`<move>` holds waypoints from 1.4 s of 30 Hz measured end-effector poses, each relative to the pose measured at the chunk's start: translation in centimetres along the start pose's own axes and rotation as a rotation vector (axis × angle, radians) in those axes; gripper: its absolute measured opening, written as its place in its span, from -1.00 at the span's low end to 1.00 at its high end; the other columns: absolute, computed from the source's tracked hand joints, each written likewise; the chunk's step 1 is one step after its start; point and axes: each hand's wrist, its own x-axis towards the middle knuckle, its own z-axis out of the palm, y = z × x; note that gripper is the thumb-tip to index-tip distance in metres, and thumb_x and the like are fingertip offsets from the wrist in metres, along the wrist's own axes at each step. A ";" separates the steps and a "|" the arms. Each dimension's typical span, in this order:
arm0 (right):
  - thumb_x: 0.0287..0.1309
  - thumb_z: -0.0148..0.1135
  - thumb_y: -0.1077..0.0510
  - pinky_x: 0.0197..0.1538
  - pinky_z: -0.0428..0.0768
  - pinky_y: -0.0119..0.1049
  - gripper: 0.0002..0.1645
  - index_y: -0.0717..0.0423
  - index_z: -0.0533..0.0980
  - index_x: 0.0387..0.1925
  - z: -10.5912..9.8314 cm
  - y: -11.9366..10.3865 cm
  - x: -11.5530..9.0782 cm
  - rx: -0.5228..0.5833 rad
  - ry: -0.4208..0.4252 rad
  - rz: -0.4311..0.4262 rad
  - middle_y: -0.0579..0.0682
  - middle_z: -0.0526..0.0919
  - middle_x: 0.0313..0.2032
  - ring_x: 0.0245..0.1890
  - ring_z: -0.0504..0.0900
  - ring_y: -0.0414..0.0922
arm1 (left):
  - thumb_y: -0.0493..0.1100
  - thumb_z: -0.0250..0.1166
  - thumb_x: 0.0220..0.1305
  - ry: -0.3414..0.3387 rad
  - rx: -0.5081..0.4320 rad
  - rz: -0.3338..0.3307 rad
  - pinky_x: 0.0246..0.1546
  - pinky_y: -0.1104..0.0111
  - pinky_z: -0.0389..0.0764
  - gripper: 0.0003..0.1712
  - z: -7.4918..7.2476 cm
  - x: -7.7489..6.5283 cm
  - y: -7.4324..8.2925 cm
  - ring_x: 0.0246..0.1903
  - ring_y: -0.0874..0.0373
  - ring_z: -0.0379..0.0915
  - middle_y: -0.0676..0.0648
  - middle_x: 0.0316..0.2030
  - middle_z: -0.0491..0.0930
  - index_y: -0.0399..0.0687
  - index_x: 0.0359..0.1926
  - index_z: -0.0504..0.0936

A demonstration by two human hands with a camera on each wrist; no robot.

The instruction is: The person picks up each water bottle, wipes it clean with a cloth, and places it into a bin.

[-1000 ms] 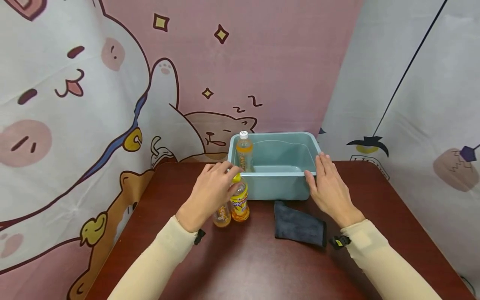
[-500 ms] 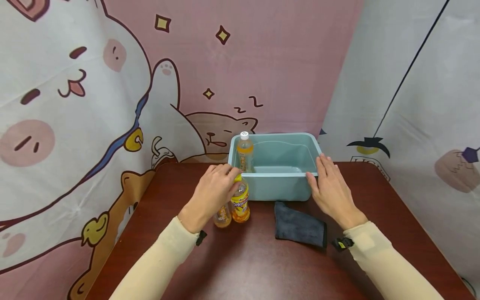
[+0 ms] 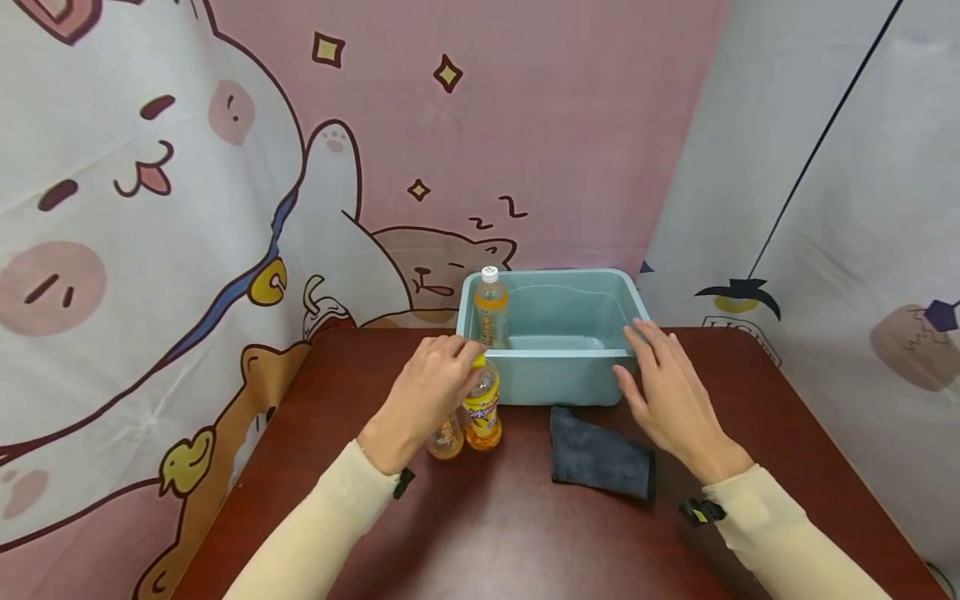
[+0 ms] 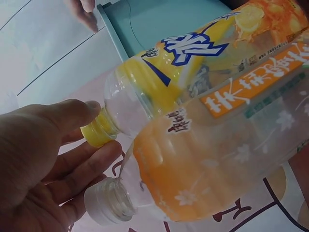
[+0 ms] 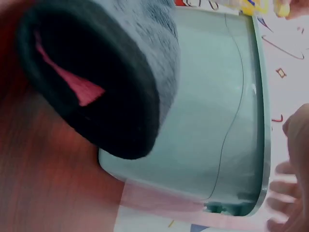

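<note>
My left hand (image 3: 423, 387) pinches the yellow cap (image 4: 99, 130) of an iced tea bottle (image 3: 482, 412) between thumb and fingers. That bottle stands on the table in front of a light blue-green plastic bin (image 3: 558, 379). Close beside it is a second drink bottle (image 4: 217, 145) with a white cap and orange label, its cap near my lower fingers. Inside the bin, at its left end, stands another white-capped bottle (image 3: 491, 321). My right hand (image 3: 675, 400) is at the bin's front right corner, fingers extended and spread; whether the fingertips touch the rim I cannot tell.
A dark grey fuzzy cloth piece (image 3: 602, 458), with a black-edged opening and a reddish strip (image 5: 79, 87) inside, lies in front of the bin. Under everything is a dark reddish-brown table (image 3: 480, 533). A cartoon-printed curtain (image 3: 570, 133) hangs behind and at both sides.
My right hand has drawn back slightly from the bin's corner, with its fingers spreading. The left hand stays on the yellow cap, and the bottles have not visibly moved.
</note>
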 end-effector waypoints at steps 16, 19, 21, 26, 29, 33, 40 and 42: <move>0.48 0.65 -0.07 -0.02 0.87 -0.15 -0.41 0.12 0.72 0.36 0.8 -3.8 -2.2 -0.025 -0.492 -0.369 0.00 0.73 0.12 0.00 0.76 -0.12 | -0.13 0.72 0.42 0.041 -0.049 0.023 0.16 0.06 0.87 -0.65 0.1 -0.6 1.1 -0.02 -0.04 0.86 -0.11 -0.02 0.91 -0.14 0.08 0.80; 0.51 0.64 -0.11 0.03 0.87 -0.09 -0.30 0.14 0.66 0.47 1.7 -3.9 -2.8 -0.041 -0.635 -0.291 0.06 0.72 0.20 0.06 0.77 -0.04 | -0.12 0.75 0.38 0.041 -0.095 0.029 0.18 0.05 0.88 -0.63 0.1 -0.8 1.4 -0.03 -0.01 0.87 -0.09 -0.05 0.91 -0.15 0.05 0.82; 0.50 0.65 -0.10 0.03 0.86 -0.08 -0.26 0.14 0.64 0.50 2.2 -3.9 -3.0 -0.035 -0.680 -0.251 0.07 0.71 0.21 0.07 0.76 -0.01 | -0.13 0.77 0.35 0.041 -0.124 0.031 0.18 0.06 0.89 -0.63 0.0 -0.8 1.5 -0.04 0.02 0.86 -0.08 -0.07 0.90 -0.16 0.04 0.83; 0.40 0.72 0.01 -0.01 0.85 -0.12 -0.27 0.16 0.64 0.45 3.4 -3.9 -3.0 0.031 -0.659 -0.215 0.07 0.70 0.13 0.02 0.75 -0.01 | -0.17 0.76 0.35 0.035 -0.181 0.010 0.13 0.08 0.90 -0.66 -0.5 -0.7 1.6 -0.05 0.04 0.87 -0.07 -0.07 0.92 -0.15 0.04 0.87; 0.35 0.74 0.13 0.01 0.86 -0.12 -0.32 0.18 0.66 0.40 3.7 -3.9 -2.8 0.097 -0.624 -0.206 0.05 0.72 0.10 -0.01 0.78 -0.03 | -0.22 0.73 0.38 0.014 -0.217 -0.002 0.09 0.09 0.91 -0.70 -0.8 -0.6 1.5 -0.04 0.04 0.88 -0.07 -0.05 0.93 -0.14 0.06 0.89; 0.35 0.72 0.21 0.04 0.88 -0.09 -0.37 0.16 0.67 0.38 3.5 -4.1 -2.8 0.169 -0.578 -0.178 0.03 0.77 0.11 0.01 0.81 -0.06 | -0.26 0.70 0.41 -0.012 -0.237 -0.006 0.07 0.13 0.93 -0.72 -1.1 -0.5 1.3 -0.03 0.04 0.89 -0.08 -0.02 0.94 -0.15 0.08 0.91; 0.41 0.68 0.20 0.19 0.88 0.02 -0.37 0.10 0.66 0.42 2.5 -4.5 -2.1 0.293 -0.465 -0.079 -0.02 0.81 0.21 0.17 0.84 -0.08 | -0.28 0.65 0.45 -0.008 -0.244 0.006 0.02 0.15 0.96 -0.74 -1.4 -0.4 1.2 -0.03 0.00 0.91 -0.10 0.01 0.95 -0.16 0.11 0.92; 0.42 0.68 0.19 0.24 0.87 0.05 -0.36 0.08 0.65 0.44 2.1 -4.8 -1.6 0.339 -0.423 -0.060 -0.04 0.82 0.25 0.21 0.83 -0.08 | -0.28 0.65 0.45 -0.007 -0.240 0.010 -0.01 0.15 0.96 -0.74 -1.5 -0.4 1.2 -0.05 -0.01 0.91 -0.10 0.00 0.95 -0.16 0.11 0.92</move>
